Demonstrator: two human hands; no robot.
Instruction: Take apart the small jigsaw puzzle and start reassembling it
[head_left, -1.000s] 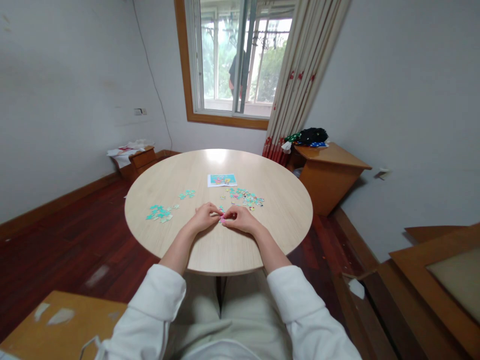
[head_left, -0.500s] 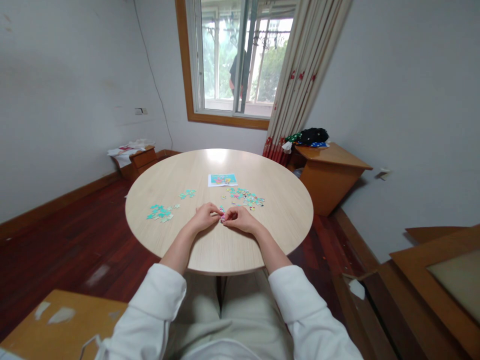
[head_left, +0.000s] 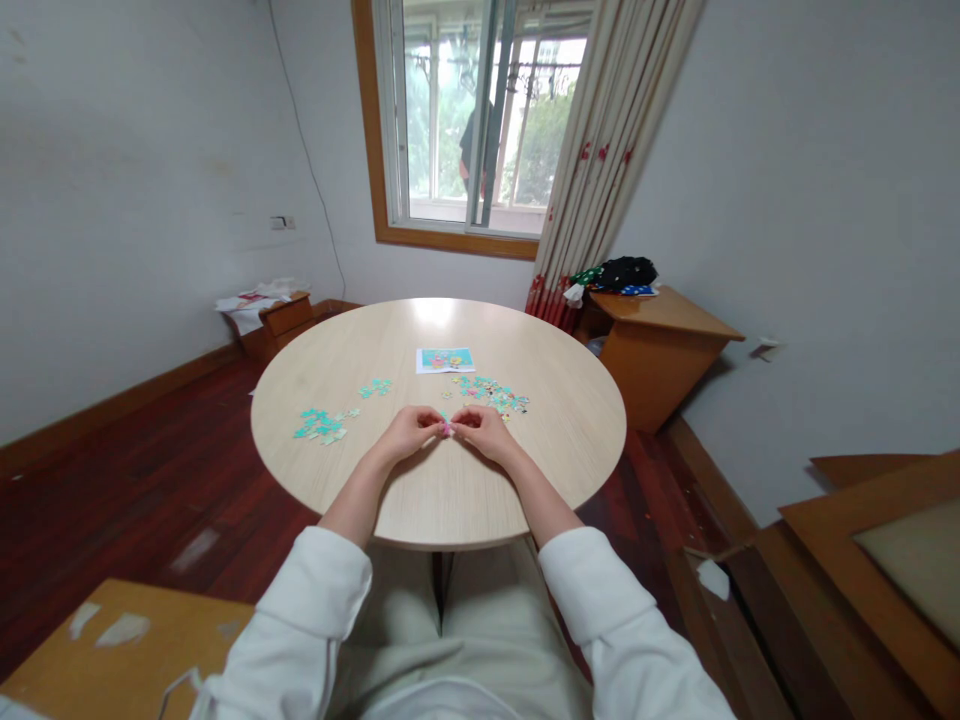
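Observation:
Pink jigsaw puzzle pieces [head_left: 448,430] are pinched between my two hands, low over the near middle of the round table [head_left: 450,500]. My left hand [head_left: 411,432] closes its thumb and fingers on them from the left. From the right, my right hand [head_left: 481,430] grips them the same way, its fingertips almost touching the left ones. The fingers hide most of the pieces. Just beyond the hands a small teal piece [head_left: 445,414] shows. A loose pile of mixed puzzle pieces [head_left: 491,392] spreads behind my right hand.
Teal pieces [head_left: 321,426] lie in a heap at the left, with a smaller group [head_left: 375,388] behind them. A picture sheet [head_left: 445,360] lies farther back. Beyond the table stand a wooden cabinet [head_left: 652,350] and a window, with a person outside.
My left fingers have curled in from lying over the pieces to a pinch, and the right fingers have drawn closer together. The pink pieces appear slightly raised. The piles have stayed put.

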